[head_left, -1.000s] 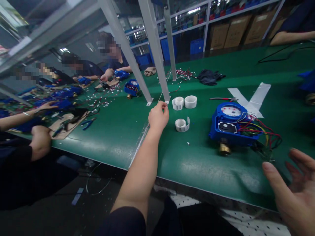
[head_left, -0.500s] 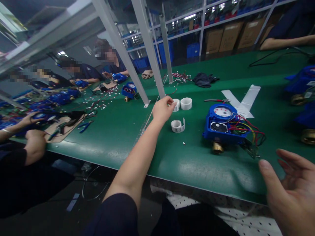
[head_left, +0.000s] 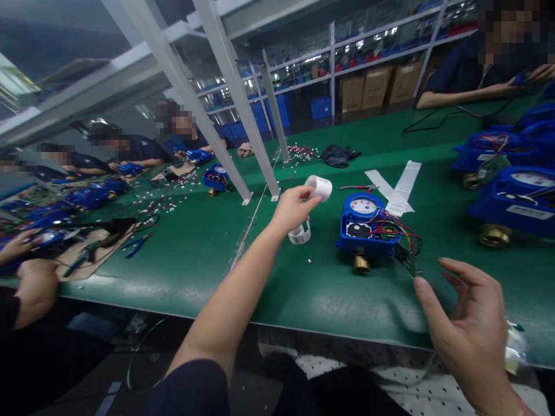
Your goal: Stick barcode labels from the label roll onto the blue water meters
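Note:
My left hand (head_left: pixel 296 207) is closed on a white label roll (head_left: pixel 321 188), pinching its near side; the roll is tilted above the green bench. Below that hand, a partly unwound label strip roll (head_left: pixel 300 234) lies on the bench, partly covered by my fingers. My right hand (head_left: pixel 470 318) is open, thumb and fingers apart, at the bench's front. Its thumb tip is close to a small circuit board (head_left: pixel 408 261); I cannot tell whether they touch. The board hangs by coloured wires from an opened blue water meter (head_left: pixel 366 234) with a brass fitting.
Red-handled pliers (head_left: pixel 359 188) and crossed white label strips (head_left: pixel 396 188) lie behind the meter. More blue meters (head_left: pixel 515 196) stand at the right. Metal posts (head_left: pixel 236 98) rise from the bench (head_left: pixel 329 306). Co-workers sit at the left and far right.
My left hand has taken hold of a label roll and tilted it up off the bench. The view has shifted right, bringing more blue meters in. My right hand stays open.

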Tool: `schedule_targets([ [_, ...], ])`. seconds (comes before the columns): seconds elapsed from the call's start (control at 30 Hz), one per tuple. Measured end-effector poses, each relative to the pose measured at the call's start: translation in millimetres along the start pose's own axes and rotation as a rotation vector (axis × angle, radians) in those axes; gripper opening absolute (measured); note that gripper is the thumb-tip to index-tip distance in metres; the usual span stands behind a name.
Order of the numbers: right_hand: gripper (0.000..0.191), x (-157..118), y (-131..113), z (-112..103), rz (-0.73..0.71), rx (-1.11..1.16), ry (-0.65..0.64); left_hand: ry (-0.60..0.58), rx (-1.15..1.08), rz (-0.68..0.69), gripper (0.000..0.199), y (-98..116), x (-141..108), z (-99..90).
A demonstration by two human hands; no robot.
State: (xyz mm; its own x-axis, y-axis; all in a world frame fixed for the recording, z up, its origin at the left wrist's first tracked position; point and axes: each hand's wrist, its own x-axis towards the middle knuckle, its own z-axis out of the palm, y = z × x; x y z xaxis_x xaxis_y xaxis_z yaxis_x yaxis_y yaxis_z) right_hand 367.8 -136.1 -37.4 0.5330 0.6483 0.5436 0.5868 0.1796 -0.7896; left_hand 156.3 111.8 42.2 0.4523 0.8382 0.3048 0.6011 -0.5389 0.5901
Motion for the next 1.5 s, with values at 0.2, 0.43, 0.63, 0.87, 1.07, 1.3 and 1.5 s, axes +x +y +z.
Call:
schedule_targets([
  [0.2,0.049,-8,-4,1,-0.142,-0.069,0.023,0.107,-0.837,-0.219,0.026,50,-149,11.9],
  [0.43,0.032,-39,-39,5,0.157,0.316,-0.299,0.123,-1.072,-0.315,0.015,80,-221,49.8],
  [0.63,0.015,-49,-62,-4,0.147,0.363,-0.452,0.054,-1.095,-0.248,0.012,85,-232,63.7],
  [0.87,0.004,-48,-66,-9,0.128,0.379,-0.49,0.092,-0.927,-0.148,0.014,83,-237,67.9],
  [1.07,0.004,-52,-63,-10,0.179,0.391,-0.528,0.06,-0.864,-0.108,0.015,79,-239,65.5],
  [1.3,0.011,-54,-49,-8,-0.06,0.257,-0.518,-0.14,-1.245,-0.266,0.033,87,-234,61.2],
  [1.5,0.028,-53,-41,-12,-0.181,0.152,-0.407,-0.036,-1.109,-0.392,0.022,93,-231,65.4],
])
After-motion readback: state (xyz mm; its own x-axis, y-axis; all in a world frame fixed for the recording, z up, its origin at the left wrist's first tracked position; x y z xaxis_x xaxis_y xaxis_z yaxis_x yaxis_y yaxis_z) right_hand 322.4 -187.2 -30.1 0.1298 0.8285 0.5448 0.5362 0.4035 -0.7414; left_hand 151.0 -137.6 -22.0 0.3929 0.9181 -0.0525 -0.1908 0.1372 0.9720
